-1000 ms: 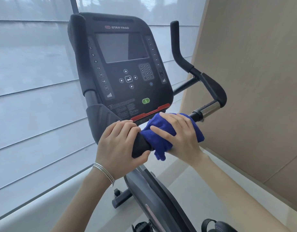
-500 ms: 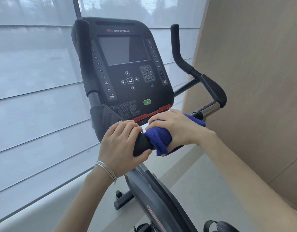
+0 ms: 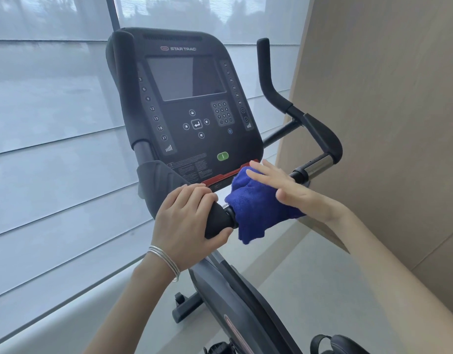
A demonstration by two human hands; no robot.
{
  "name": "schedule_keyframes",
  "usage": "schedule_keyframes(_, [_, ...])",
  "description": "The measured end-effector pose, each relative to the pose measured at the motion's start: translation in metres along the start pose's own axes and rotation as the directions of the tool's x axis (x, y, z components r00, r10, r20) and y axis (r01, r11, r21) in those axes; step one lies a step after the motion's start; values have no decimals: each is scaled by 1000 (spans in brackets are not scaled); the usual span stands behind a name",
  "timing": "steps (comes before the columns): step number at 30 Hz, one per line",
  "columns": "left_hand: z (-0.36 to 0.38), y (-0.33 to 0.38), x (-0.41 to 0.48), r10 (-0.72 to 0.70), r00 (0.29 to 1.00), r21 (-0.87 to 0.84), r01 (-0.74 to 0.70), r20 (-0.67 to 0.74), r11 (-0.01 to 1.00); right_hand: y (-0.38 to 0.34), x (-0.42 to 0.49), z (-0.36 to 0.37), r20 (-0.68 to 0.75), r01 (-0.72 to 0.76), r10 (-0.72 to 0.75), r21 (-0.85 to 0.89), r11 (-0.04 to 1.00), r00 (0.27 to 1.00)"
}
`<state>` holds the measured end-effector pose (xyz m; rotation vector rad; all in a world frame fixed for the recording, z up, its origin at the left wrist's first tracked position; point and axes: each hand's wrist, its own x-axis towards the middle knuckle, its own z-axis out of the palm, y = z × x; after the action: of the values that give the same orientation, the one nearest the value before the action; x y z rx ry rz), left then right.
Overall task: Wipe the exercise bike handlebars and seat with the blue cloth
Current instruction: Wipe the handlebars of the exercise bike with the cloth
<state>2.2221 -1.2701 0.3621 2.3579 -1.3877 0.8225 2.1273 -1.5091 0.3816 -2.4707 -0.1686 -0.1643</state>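
The blue cloth (image 3: pixel 254 209) is draped over the bike's near handlebar (image 3: pixel 218 221), just below the console. My right hand (image 3: pixel 280 186) lies on top of the cloth with its fingers stretched out and apart, not curled around the bar. My left hand (image 3: pixel 190 217) is closed around the black grip of that bar, right beside the cloth. The bar runs on to the right through a chrome sensor section (image 3: pixel 318 166) into a black bend and an upright horn (image 3: pixel 265 72). The seat is out of view.
The black console (image 3: pixel 189 106) with screen and keypad stands directly behind my hands. A beige wall panel (image 3: pixel 386 123) is close on the right, a window with blinds (image 3: pixel 54 123) on the left. The bike frame (image 3: pixel 228 295) and a pedal strap (image 3: pixel 332 344) are below.
My right hand has opened from a curled grip around the cloth to flat, spread fingers on top of it. The cloth now hangs looser. My left hand kept its hold on the grip.
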Motion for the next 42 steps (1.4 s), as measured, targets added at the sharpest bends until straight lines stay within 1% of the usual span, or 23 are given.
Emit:
schedule_keyframes(1, [0,0,0,1,1000,-1,-1,-4,1000,0,-1,5,-50,-10,7,-59,998,999])
schedule_keyframes(2, [0,0,0,4,1000,-4,-4,-9,1000,1,-2,13,-110,-12,-8,-181,983,994])
schedule_keyframes(4, [1,0,1,10,1000,-8,-10,-15,1000,-2,-1,28,-224,2,-104,-417,909,969])
schedule_keyframes(5, [1,0,1,11,1000,-8,-11,-16,1000,-4,0,33,-269,-1,-148,-484,875,952])
schedule_keyframes(7, [1,0,1,11,1000,-10,-12,-24,1000,-9,0,39,-334,-18,-198,-547,837,922])
schedule_keyframes(9, [1,1,1,15,999,-13,-16,-31,1000,-11,-1,43,-365,-31,-213,-561,827,906])
schedule_keyframes(11, [1,1,2,13,999,-10,-13,-36,1000,-11,0,42,-368,2,-241,-546,838,898])
schedule_keyframes(14, [-1,2,2,10,1000,5,-10,8,1000,-1,4,23,-285,101,-307,-562,821,908])
schedule_keyframes(15, [-2,2,1,8,1000,9,-8,27,1000,4,6,16,-274,106,-306,-563,819,912])
schedule_keyframes(16, [-3,2,1,4,999,15,-5,45,1000,9,6,10,-290,83,-284,-552,830,914])
schedule_keyframes(19, [-3,4,3,-9,996,50,5,83,999,17,4,4,-442,-79,-142,-444,892,886])
schedule_keyframes(21, [0,7,6,-10,993,92,0,115,996,17,3,13,-477,-116,-131,-453,884,869])
schedule_keyframes(23, [3,10,9,-6,989,124,-12,147,992,15,1,28,-471,-93,-183,-504,859,863])
schedule_keyframes(24, [5,11,10,-1,987,137,-21,161,990,13,1,34,-488,-88,-206,-514,854,848])
schedule_keyframes(26, [8,15,13,9,979,168,-44,201,985,12,4,40,-549,-106,-251,-537,837,797])
schedule_keyframes(28, [10,20,18,11,965,200,-66,261,978,17,8,36,-569,-95,-328,-588,803,754])
schedule_keyframes(31, [12,28,28,-54,933,215,-26,357,976,32,12,20,-508,-5,-415,-638,770,755])
schedule_keyframes(33, [14,30,30,-93,922,233,3,376,972,46,8,9,-506,-5,-429,-651,759,748])
schedule_keyframes(35, [15,31,29,-93,929,234,7,358,972,61,3,-4,-513,-40,-436,-680,732,739])
schedule_keyframes(36, [14,32,29,-93,935,223,16,342,975,68,1,-11,-502,-61,-443,-710,702,743])
schedule_keyframes(38, [12,33,31,-105,935,208,34,338,978,79,-2,-25,-479,-123,-428,-762,635,766])
schedule_keyframes(40, [12,34,33,-106,931,208,33,349,977,89,-3,-37,-531,-244,-329,-744,622,781])
schedule_keyframes(42, [11,35,34,-94,937,202,26,335,979,97,-4,-46,-616,-367,-197,-663,652,762])
